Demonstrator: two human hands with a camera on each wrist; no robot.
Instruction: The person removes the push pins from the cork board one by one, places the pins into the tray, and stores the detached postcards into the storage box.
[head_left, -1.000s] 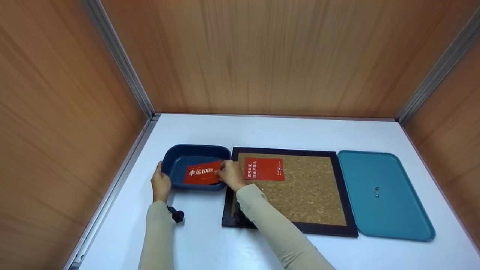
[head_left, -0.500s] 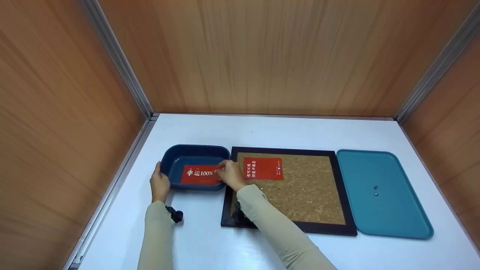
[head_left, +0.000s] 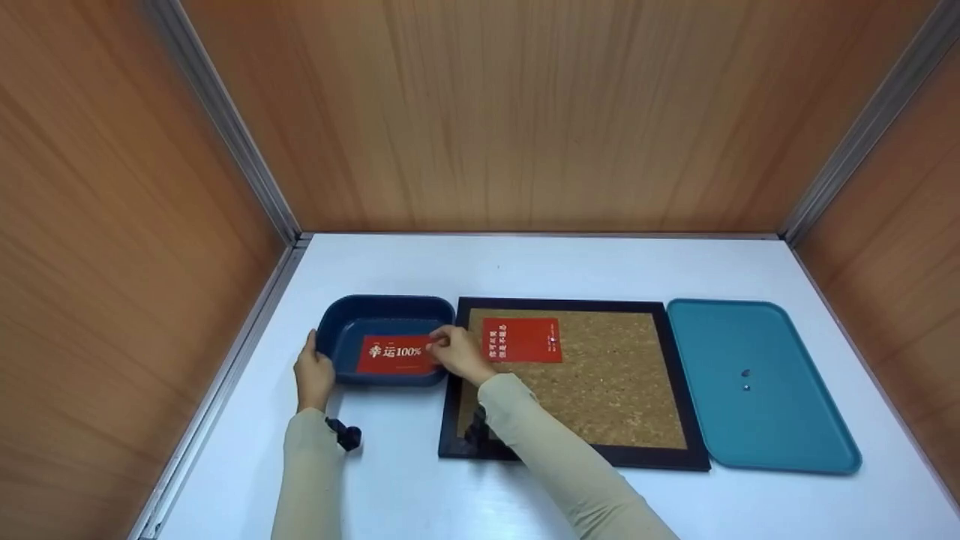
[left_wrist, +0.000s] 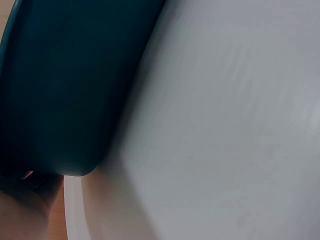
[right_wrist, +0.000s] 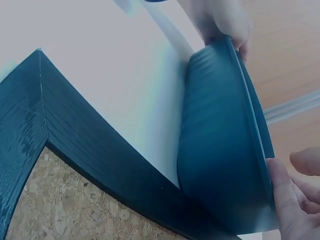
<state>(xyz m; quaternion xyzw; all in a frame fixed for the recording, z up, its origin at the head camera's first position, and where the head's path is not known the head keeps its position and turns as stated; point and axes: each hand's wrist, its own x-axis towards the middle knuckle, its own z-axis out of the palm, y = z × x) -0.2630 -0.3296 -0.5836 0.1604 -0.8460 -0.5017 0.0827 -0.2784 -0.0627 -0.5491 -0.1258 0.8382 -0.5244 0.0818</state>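
**Two hands at the blue dish, one card inside it**

Two hands are working at the same dish [head_left: 384,307]. Your left hand [head_left: 313,373] holds the dish by its left rim; the fingers curl around the edge, and the right wrist view shows them [right_wrist: 220,20] wrapped over the far wall of the dish [right_wrist: 220,135]. In the left wrist view you see only the dark wall of the dish [left_wrist: 60,85] standing on the white table [left_wrist: 225,125], with a bit of the hand at the lower corner.

Your right hand [head_left: 457,354] is at the right rim of the dish. Its fingertips are close together and pinch the right edge of the red card [head_left: 394,354]. This card lies flat on the bottom of the dish, with the white print facing up.

Just right of the dish lies the cork board [head_left: 600,375] in its dark frame, and your right forearm passes over its lower left corner. A second red card [head_left: 521,340] lies on the cork near the upper left corner. The teal tray [head_left: 757,420] lies beside the board at the right, with two small dark things [head_left: 745,379] on it, too small to identify.
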